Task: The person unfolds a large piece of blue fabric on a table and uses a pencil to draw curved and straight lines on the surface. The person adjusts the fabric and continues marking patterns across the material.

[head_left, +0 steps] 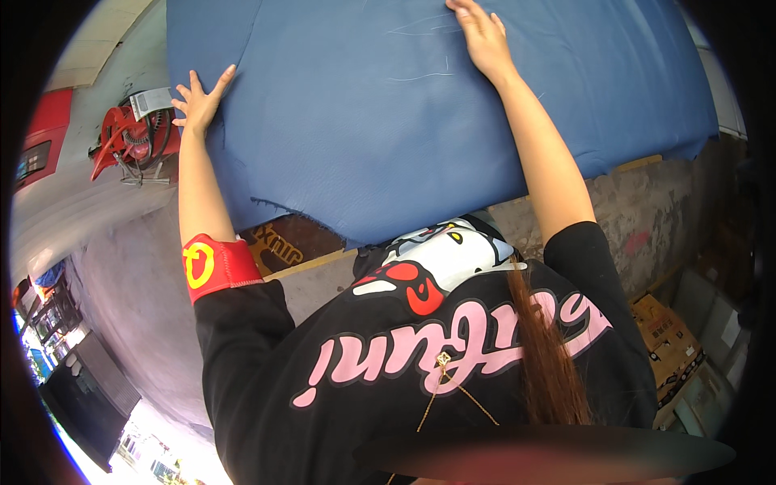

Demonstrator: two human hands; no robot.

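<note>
A large sheet of blue leather-like material (347,121) lies spread in front of me, with thin pale lines drawn on its upper middle. My left hand (199,102) rests at the sheet's left side, fingers spread wide and nothing in them. Farther right, my right hand (482,40) lies on the sheet beside the drawn lines, its fingers stretched toward the far side. The picture's upper edge cuts off some of its fingertips; nothing held shows in it. Ragged cut edges run along the sheet's near left part.
A red machine or reel with black cables (133,133) sits on the floor to the left, near a red box (44,133). Beneath the sheet's near edge shows a dark printed board (295,242). Cardboard boxes (667,347) stand at the lower right. A dark panel (89,396) is at lower left.
</note>
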